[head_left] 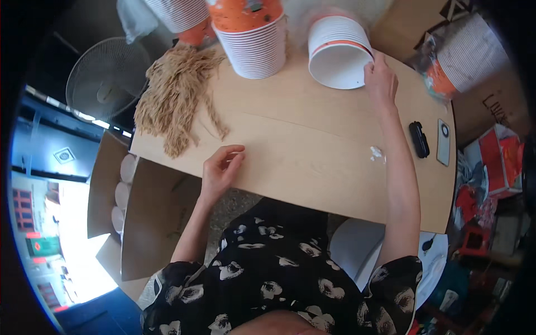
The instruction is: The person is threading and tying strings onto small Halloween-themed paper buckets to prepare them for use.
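Observation:
At the far side of the table, my right hand (382, 81) pinches the rim of a stack of white paper buckets (339, 70). The stack lies tipped, its round mouth toward me, with an orange band below the front rim. My left hand (221, 170) rests near the front edge of the table, fingers loosely curled and thumb apart, with nothing in it. Beyond it lies a bundle of tan crinkled strands (177, 92). An upside-down stack of paper buckets (254, 50), orange at the top, stands between the bundle and the tipped stack.
The wooden table (290, 151) has a black case (419, 139), a phone (443, 142) and white scraps (376, 152) on its right. Another bagged bucket stack (472, 53) is at the far right. An open carton (151, 218) and a fan (106, 78) stand left.

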Tool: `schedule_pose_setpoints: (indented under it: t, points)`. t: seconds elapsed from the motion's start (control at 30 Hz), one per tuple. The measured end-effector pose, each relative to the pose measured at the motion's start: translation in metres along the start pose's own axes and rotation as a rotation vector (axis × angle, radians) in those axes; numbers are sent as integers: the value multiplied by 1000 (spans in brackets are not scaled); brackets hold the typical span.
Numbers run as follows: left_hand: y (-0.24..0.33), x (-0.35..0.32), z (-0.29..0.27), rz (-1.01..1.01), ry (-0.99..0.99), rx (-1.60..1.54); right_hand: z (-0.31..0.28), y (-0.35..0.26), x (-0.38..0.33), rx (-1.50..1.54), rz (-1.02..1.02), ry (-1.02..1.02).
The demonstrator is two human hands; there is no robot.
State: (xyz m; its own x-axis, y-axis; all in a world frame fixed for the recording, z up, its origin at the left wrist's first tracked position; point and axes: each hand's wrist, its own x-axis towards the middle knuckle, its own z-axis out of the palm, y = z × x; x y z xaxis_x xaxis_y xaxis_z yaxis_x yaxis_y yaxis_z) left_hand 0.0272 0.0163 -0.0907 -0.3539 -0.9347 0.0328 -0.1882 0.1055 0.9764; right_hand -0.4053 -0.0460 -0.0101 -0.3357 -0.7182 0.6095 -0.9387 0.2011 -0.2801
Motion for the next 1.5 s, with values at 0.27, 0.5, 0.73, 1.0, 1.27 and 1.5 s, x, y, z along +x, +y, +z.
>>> schedule_pose_setpoints:
  t: [0.27,0.5,0.73,1.0,1.27,1.5]
  points:
    - [-21,-37,-14,106,31,18,-14,-42,11,-78,98,-123]
    - [-19,-39,-20,80,14,-75,-13,-34,19,-90,90,-202]
    - [-18,-19,-19,230,3,2,0,-33,14,-293,-9,-131]
    - [-22,-9,-44,404,34,171,-73,-93,-21,100,-202,120]
    - [-23,43,-118,346,284,477,-75,-127,-89,470,157,-501]
    - [-22,79,-125,423,-164,607,-79,-168,-126,613,439,-535]
